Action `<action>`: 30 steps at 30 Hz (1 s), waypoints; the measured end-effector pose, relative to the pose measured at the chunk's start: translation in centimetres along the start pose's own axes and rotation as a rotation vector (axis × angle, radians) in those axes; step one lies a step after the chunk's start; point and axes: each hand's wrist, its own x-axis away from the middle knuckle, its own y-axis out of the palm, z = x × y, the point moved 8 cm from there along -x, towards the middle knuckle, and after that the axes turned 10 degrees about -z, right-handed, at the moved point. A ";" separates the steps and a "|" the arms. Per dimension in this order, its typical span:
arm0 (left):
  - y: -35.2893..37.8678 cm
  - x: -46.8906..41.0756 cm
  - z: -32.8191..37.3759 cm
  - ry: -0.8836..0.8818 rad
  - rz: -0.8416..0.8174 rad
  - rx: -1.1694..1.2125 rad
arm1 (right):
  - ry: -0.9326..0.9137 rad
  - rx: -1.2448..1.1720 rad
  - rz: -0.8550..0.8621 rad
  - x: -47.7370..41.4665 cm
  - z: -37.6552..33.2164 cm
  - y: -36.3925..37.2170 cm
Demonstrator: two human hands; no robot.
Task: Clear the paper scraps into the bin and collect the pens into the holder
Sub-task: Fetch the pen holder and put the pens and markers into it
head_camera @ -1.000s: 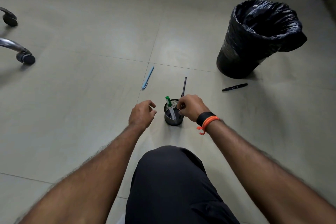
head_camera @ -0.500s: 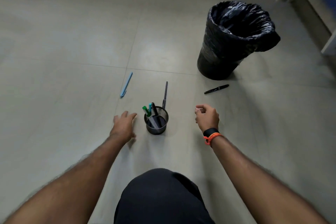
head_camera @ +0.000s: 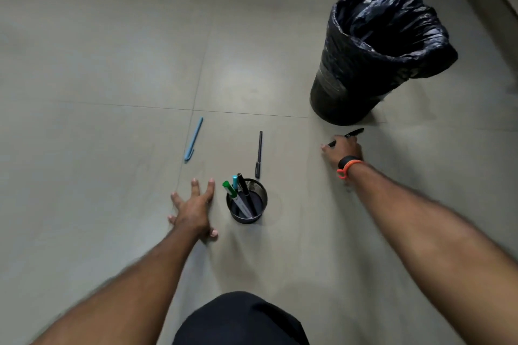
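- The left hand (head_camera: 193, 210) lies flat on the floor (head_camera: 112, 64) just left of the mesh pen holder (head_camera: 259, 210), fingers (head_camera: 195, 190) straight and spread, holding nothing. I'd say it props the body for the long reach.
- The right hand (head_camera: 343, 148) is well out to the holder's right, fingers curled over a black marker (head_camera: 354, 132). Whether the marker is off the floor yet, I cannot tell.
- The holder stands upright with a green-capped marker (head_camera: 229, 189) and two more pens leaning in it — close enough to drop the next one in.
- Beyond the holder a dark pen (head_camera: 259, 152) lies on the floor, and a blue pen (head_camera: 194, 139) lies further left.
- The lined bin (head_camera: 364, 78) stands beyond the holder to the right — no paper scraps show on the floor.
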 end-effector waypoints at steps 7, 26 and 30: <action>0.0 0.1 0.1 -0.002 -0.018 0.041 | 0.032 0.032 0.059 4.4 0.2 1.6; -0.2 0.9 0.2 -0.010 -0.033 0.047 | -0.484 -0.343 -0.074 21.8 -11.6 5.7; -0.2 1.0 0.0 -0.004 -0.018 0.039 | -0.515 -0.302 -0.098 21.5 -12.0 5.2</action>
